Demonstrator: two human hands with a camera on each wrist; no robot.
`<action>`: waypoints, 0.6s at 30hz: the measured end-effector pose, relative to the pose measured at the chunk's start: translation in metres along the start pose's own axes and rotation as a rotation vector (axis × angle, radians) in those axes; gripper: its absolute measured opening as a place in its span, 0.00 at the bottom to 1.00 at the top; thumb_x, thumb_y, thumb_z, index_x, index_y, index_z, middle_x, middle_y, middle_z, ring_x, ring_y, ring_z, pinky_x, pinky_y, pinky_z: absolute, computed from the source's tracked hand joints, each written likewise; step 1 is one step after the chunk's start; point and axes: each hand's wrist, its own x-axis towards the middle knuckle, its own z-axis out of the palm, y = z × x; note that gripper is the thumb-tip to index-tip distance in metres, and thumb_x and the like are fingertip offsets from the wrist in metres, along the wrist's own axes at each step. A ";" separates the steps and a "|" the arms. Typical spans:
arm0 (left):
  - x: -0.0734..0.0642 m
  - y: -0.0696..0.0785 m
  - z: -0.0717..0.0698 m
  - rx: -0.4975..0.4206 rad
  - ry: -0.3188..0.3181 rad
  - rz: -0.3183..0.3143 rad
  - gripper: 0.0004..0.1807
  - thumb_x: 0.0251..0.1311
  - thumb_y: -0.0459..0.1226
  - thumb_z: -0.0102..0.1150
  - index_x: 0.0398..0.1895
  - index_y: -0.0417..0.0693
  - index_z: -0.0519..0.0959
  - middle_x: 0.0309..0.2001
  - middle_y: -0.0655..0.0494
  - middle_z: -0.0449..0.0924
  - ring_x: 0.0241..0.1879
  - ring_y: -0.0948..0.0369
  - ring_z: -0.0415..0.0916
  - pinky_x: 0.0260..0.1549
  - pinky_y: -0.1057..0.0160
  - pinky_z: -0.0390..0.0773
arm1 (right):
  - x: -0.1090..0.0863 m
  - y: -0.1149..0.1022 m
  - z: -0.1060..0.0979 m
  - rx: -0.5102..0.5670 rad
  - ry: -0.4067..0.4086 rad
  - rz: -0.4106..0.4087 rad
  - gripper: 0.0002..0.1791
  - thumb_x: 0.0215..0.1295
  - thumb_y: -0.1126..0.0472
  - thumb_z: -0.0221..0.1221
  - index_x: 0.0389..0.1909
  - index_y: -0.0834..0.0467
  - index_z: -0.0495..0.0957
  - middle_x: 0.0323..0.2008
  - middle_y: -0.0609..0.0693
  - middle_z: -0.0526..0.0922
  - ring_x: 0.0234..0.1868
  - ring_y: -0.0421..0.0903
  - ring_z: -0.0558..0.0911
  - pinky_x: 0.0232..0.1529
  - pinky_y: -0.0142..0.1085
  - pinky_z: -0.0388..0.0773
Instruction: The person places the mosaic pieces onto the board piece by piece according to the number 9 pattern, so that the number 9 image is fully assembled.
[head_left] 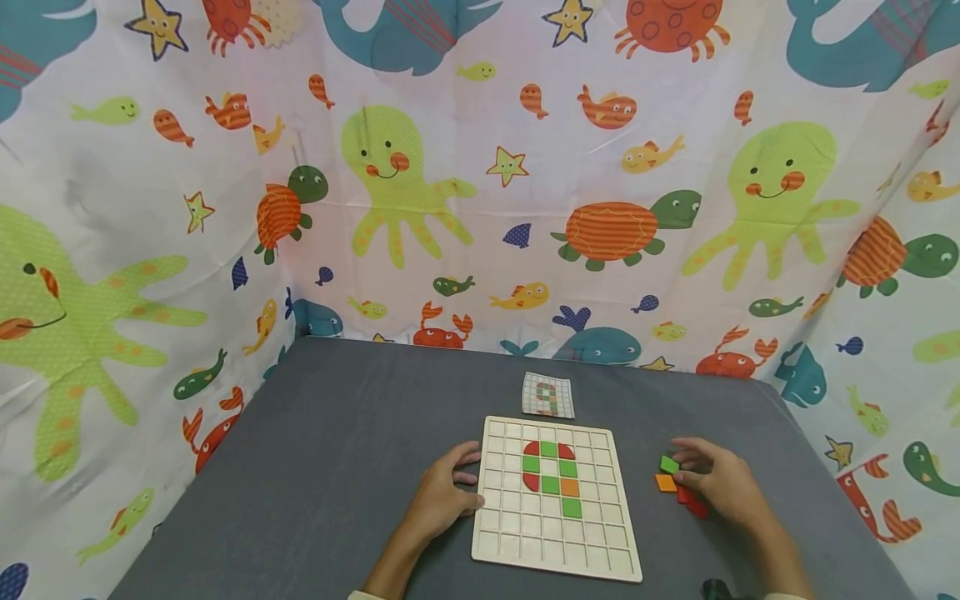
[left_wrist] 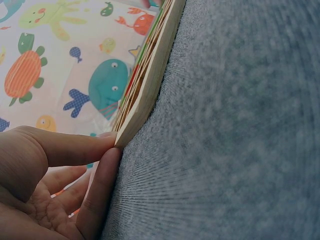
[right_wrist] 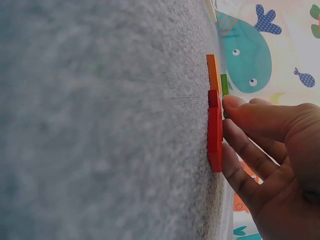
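Note:
A pale wooden grid board lies on the dark cloth. In its upper middle sit several green squares, an orange square and red rounded pieces. My left hand rests at the board's left edge, thumb and fingertips touching its rim. To the right of the board, my right hand pinches a green tile between thumb and fingers. Close beside it are an orange tile and red tiles, which the right hand partly hides in the head view.
Behind the board lies a small printed card with a coloured grid pattern. A dark object shows at the bottom edge, right of the board. A curtain with sea animals surrounds the grey table.

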 end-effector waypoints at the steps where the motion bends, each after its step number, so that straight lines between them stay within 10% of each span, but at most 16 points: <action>1: 0.000 0.000 0.000 0.002 0.000 -0.001 0.47 0.47 0.18 0.72 0.76 0.43 0.71 0.69 0.41 0.77 0.54 0.49 0.81 0.29 0.56 0.87 | -0.001 0.000 0.000 -0.001 0.001 0.001 0.29 0.63 0.63 0.74 0.65 0.64 0.80 0.47 0.56 0.89 0.46 0.52 0.87 0.49 0.52 0.87; 18: -0.001 0.000 0.000 -0.002 0.001 0.005 0.47 0.47 0.18 0.72 0.76 0.43 0.71 0.69 0.42 0.77 0.55 0.49 0.80 0.30 0.56 0.87 | -0.020 -0.023 0.006 -0.007 0.015 -0.086 0.28 0.61 0.63 0.76 0.62 0.62 0.82 0.45 0.52 0.90 0.42 0.45 0.88 0.40 0.35 0.85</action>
